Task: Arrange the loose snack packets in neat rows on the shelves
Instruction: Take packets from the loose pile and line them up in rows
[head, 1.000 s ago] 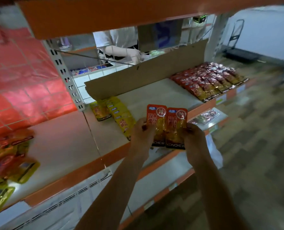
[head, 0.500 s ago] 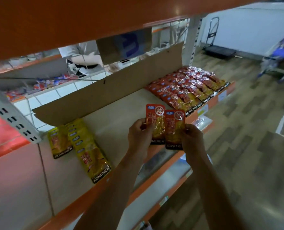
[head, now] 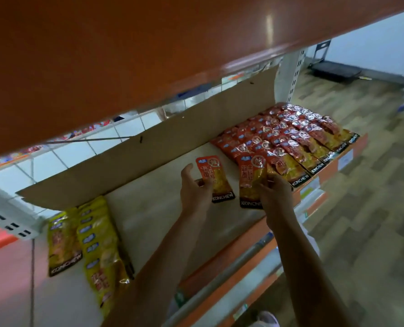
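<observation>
The left hand [head: 195,185] pinches one red packet [head: 214,178]; the right hand [head: 275,192] grips a second red packet [head: 251,182] just beside the red rows [head: 290,138] at the shelf's [head: 153,208] right end. Two yellow rows [head: 97,244] lie left.

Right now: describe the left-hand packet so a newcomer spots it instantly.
On the cream shelf, a block of red packets fills the right end. Left of it, the left hand pinches a tilted red packet. The right hand holds its twin nearer the block; this one is farthest left.
</observation>
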Action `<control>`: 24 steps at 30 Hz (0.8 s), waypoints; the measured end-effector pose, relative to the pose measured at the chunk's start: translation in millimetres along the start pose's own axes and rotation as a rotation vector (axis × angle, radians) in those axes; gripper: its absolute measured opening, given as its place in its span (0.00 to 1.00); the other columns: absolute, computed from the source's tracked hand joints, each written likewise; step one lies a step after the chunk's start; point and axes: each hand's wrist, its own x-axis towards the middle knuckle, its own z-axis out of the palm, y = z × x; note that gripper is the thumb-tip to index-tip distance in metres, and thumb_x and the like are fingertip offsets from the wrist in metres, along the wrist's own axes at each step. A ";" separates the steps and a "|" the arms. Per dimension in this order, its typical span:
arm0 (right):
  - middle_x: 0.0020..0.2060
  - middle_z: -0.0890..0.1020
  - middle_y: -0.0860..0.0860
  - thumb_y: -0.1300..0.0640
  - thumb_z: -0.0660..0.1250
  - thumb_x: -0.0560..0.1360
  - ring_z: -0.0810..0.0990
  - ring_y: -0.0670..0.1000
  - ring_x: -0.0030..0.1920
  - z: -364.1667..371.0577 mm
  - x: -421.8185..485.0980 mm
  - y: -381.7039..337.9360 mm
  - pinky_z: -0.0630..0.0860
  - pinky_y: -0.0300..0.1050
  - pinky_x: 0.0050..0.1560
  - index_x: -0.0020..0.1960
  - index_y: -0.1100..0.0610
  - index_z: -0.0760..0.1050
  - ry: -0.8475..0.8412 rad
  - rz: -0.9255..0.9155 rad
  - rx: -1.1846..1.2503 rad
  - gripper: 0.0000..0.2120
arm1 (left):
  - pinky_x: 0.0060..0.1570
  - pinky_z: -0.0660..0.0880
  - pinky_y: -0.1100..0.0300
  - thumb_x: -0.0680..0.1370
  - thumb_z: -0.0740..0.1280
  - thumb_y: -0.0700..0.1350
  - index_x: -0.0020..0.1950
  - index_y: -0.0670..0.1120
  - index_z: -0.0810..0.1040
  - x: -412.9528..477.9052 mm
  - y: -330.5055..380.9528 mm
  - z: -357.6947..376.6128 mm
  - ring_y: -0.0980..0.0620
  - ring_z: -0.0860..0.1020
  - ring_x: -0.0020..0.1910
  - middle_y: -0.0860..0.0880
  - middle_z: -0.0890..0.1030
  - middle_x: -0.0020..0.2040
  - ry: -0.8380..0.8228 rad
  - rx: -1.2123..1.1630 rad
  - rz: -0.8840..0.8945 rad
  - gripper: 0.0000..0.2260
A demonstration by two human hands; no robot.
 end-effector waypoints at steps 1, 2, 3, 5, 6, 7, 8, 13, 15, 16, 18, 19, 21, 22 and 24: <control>0.40 0.80 0.66 0.66 0.66 0.72 0.74 0.57 0.36 2.5 8.9 -0.9 0.71 0.51 0.39 0.44 0.67 0.76 -0.026 -0.017 -0.028 0.04 | 0.42 0.72 0.71 0.77 0.68 0.44 0.71 0.53 0.65 5.5 -0.3 2.2 0.59 0.77 0.45 0.52 0.78 0.54 0.012 0.052 0.035 0.24; 0.40 0.80 0.66 0.65 0.65 0.72 0.74 0.58 0.36 4.8 17.8 -1.9 0.70 0.50 0.38 0.45 0.67 0.76 -0.056 -0.030 -0.058 0.05 | 0.42 0.69 0.76 0.77 0.67 0.43 0.71 0.52 0.68 11.1 -0.6 4.6 0.60 0.77 0.46 0.53 0.77 0.56 0.012 0.116 0.079 0.23; 0.39 0.80 0.65 0.64 0.65 0.72 0.74 0.58 0.36 6.6 26.0 -3.5 0.68 0.49 0.37 0.45 0.66 0.76 -0.088 -0.038 -0.090 0.05 | 0.44 0.68 0.77 0.77 0.66 0.43 0.70 0.51 0.70 16.7 -1.0 7.6 0.59 0.77 0.49 0.52 0.78 0.59 0.002 0.181 0.112 0.21; 0.40 0.79 0.64 0.63 0.64 0.72 0.72 0.55 0.36 10.4 42.4 -6.9 0.66 0.49 0.37 0.45 0.65 0.76 -0.160 -0.045 -0.123 0.05 | 0.50 0.68 0.71 0.78 0.65 0.42 0.67 0.50 0.75 26.6 -0.5 14.2 0.54 0.77 0.57 0.50 0.78 0.62 -0.011 0.282 0.112 0.17; 0.41 0.79 0.64 0.63 0.63 0.73 0.72 0.54 0.36 11.7 50.8 -9.2 0.67 0.49 0.37 0.46 0.63 0.76 -0.195 -0.048 -0.128 0.05 | 0.51 0.68 0.69 0.78 0.65 0.41 0.65 0.50 0.76 31.3 -0.5 17.2 0.53 0.77 0.58 0.49 0.79 0.62 -0.008 0.319 0.100 0.16; 0.41 0.79 0.63 0.62 0.63 0.73 0.73 0.54 0.35 13.0 59.1 -12.0 0.68 0.49 0.36 0.46 0.62 0.75 -0.225 -0.056 -0.129 0.05 | 0.51 0.67 0.69 0.78 0.64 0.40 0.63 0.50 0.78 36.6 -1.1 20.4 0.52 0.77 0.58 0.48 0.79 0.61 0.005 0.356 0.100 0.15; 0.40 0.80 0.62 0.62 0.63 0.74 0.73 0.54 0.35 14.2 68.0 -14.3 0.69 0.47 0.35 0.48 0.62 0.76 -0.247 -0.071 -0.126 0.05 | 0.51 0.67 0.70 0.78 0.64 0.40 0.63 0.48 0.78 40.6 -0.5 23.5 0.52 0.77 0.58 0.47 0.80 0.61 0.012 0.395 0.110 0.14; 0.33 0.76 0.51 0.62 0.63 0.74 0.69 0.47 0.30 20.6 108.7 -20.2 0.66 0.42 0.30 0.53 0.59 0.76 -0.288 -0.158 -0.218 0.09 | 0.58 0.72 0.61 0.79 0.66 0.43 0.60 0.44 0.80 61.9 3.8 42.3 0.47 0.79 0.56 0.44 0.81 0.57 0.025 0.579 0.124 0.11; 0.35 0.77 0.51 0.62 0.64 0.74 0.70 0.47 0.31 21.8 120.6 -20.2 0.68 0.43 0.32 0.59 0.57 0.75 -0.312 -0.172 -0.225 0.13 | 0.60 0.74 0.52 0.79 0.65 0.43 0.58 0.40 0.79 70.0 4.1 49.4 0.42 0.78 0.57 0.40 0.79 0.59 0.038 0.599 0.142 0.11; 0.35 0.77 0.51 0.62 0.64 0.74 0.70 0.47 0.30 22.1 125.6 -20.3 0.68 0.42 0.31 0.60 0.57 0.75 -0.321 -0.185 -0.230 0.14 | 0.61 0.73 0.51 0.78 0.67 0.43 0.60 0.39 0.78 73.3 3.7 52.7 0.40 0.76 0.59 0.39 0.77 0.61 0.043 0.627 0.152 0.13; 0.33 0.77 0.48 0.62 0.64 0.75 0.70 0.44 0.28 21.9 134.1 -20.9 0.67 0.38 0.26 0.62 0.57 0.74 -0.333 -0.196 -0.232 0.16 | 0.59 0.70 0.54 0.76 0.69 0.47 0.61 0.43 0.79 79.2 1.1 58.1 0.40 0.74 0.59 0.42 0.74 0.63 0.081 0.782 0.147 0.15; 0.33 0.77 0.47 0.62 0.64 0.75 0.70 0.43 0.27 21.9 137.3 -22.0 0.67 0.37 0.25 0.65 0.56 0.73 -0.346 -0.196 -0.226 0.18 | 0.58 0.69 0.54 0.76 0.69 0.48 0.61 0.45 0.79 82.1 -0.9 60.2 0.41 0.73 0.59 0.43 0.74 0.64 0.118 0.830 0.154 0.15; 0.35 0.77 0.46 0.62 0.64 0.76 0.72 0.44 0.28 22.5 143.0 -23.9 0.70 0.40 0.27 0.70 0.55 0.69 -0.388 -0.206 -0.227 0.23 | 0.58 0.68 0.55 0.76 0.68 0.50 0.61 0.47 0.78 85.2 -2.9 64.2 0.43 0.72 0.59 0.43 0.74 0.63 0.145 0.875 0.143 0.15; 0.37 0.77 0.46 0.62 0.65 0.76 0.73 0.44 0.29 23.1 145.6 -24.3 0.72 0.43 0.29 0.70 0.55 0.67 -0.406 -0.210 -0.231 0.23 | 0.58 0.68 0.55 0.76 0.68 0.51 0.61 0.48 0.78 86.7 -4.6 66.1 0.43 0.72 0.59 0.44 0.74 0.63 0.153 0.894 0.145 0.15; 0.40 0.78 0.47 0.62 0.65 0.75 0.75 0.45 0.31 23.6 149.7 -25.4 0.75 0.46 0.32 0.69 0.53 0.67 -0.434 -0.211 -0.230 0.23 | 0.59 0.67 0.56 0.77 0.67 0.52 0.62 0.49 0.78 88.6 -5.6 69.0 0.44 0.71 0.59 0.45 0.74 0.63 0.169 0.919 0.148 0.15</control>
